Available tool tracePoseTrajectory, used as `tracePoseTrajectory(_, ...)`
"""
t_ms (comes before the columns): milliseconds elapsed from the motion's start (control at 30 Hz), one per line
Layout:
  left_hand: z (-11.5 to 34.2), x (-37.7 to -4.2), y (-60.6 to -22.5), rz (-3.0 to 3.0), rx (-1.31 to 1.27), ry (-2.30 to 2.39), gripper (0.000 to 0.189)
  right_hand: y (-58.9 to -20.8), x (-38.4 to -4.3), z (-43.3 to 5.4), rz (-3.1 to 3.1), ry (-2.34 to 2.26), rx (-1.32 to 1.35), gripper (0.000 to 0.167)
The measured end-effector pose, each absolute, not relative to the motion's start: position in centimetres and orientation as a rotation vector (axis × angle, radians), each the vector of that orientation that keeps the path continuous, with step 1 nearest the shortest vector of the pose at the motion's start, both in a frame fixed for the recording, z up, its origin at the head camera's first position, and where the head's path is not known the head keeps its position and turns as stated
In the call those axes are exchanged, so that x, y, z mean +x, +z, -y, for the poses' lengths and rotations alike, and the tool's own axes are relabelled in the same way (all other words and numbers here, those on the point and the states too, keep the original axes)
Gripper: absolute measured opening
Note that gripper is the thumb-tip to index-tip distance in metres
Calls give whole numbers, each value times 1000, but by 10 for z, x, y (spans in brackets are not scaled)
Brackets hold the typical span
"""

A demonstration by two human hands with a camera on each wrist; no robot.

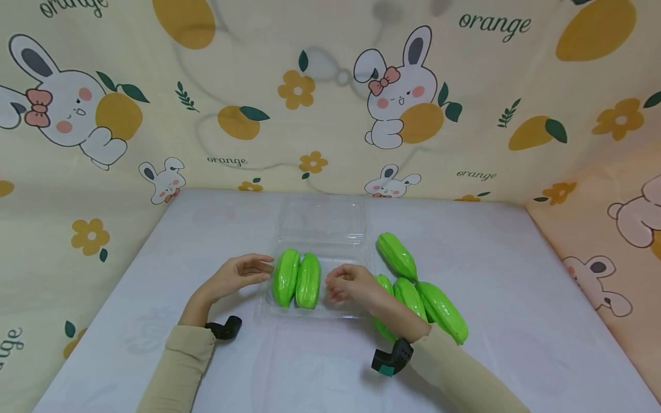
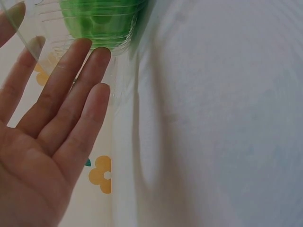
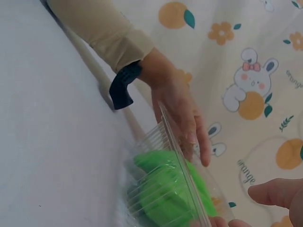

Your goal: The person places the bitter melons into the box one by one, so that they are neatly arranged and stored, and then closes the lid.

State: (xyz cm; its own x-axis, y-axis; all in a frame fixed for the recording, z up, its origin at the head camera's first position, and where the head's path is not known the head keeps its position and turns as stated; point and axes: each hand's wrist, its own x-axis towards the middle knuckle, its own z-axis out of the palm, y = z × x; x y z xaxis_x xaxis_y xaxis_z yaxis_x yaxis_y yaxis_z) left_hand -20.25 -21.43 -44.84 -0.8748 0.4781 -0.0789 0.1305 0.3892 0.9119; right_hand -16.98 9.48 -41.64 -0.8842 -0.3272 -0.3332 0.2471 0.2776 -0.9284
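A clear plastic clamshell box (image 1: 345, 307) stands with its lid (image 1: 322, 221) folded back. Side by side in its left half lie two glossy green, ridged oblong pieces, the left one (image 1: 286, 278) and the right one (image 1: 308, 281); they look like gourds or fruit. My left hand (image 1: 238, 274) is at the box's left wall, fingers extended, palm toward it; the left wrist view shows the fingertips right at the clear wall (image 2: 52, 19). Over the right half of the box is my right hand (image 1: 351, 284), fingers loosely bent and holding nothing, thumb (image 3: 272, 191) held apart.
Several more green pieces lie to the right of the box: one behind (image 1: 396, 255), one at the far right (image 1: 443, 312), others partly hidden under my right forearm. A white cloth covers the table (image 1: 490, 269). Behind it hangs a printed curtain (image 1: 320, 132).
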Motion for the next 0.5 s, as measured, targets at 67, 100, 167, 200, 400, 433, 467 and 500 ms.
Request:
tracePoseTrajectory(67,214,-202,-448,-2320,529,1485,48,-415,-169,-96,-2096,-1638,-78,27)
tracePoseTrajectory(100,214,-202,-448,-2319,528,1487,48,-414,-169,-97,-2101,-1634,-78,27)
tracePoseTrajectory(167,214,-202,-448,-2319,528,1488,48,-411,-168,-99,-2112,-1629,-78,27)
tracePoseTrajectory(200,214,-202,-447,-2321,528,1486,48,-410,-168,-100,-2120,-1627,-83,27)
tracePoseTrajectory(400,214,-202,-447,-2320,528,1486,49,-402,-168,-108,-2144,-1641,-148,29)
tracePoseTrajectory(433,214,-202,-446,-2317,529,1489,49,-401,-168,-109,-2145,-1643,-158,29)
tracePoseTrajectory(467,214,-202,-446,-2313,530,1491,49,-400,-168,-111,-2147,-1642,-163,29)
tracePoseTrajectory(500,214,-202,-446,-2311,532,1493,49,-399,-168,-112,-2150,-1641,-167,29)
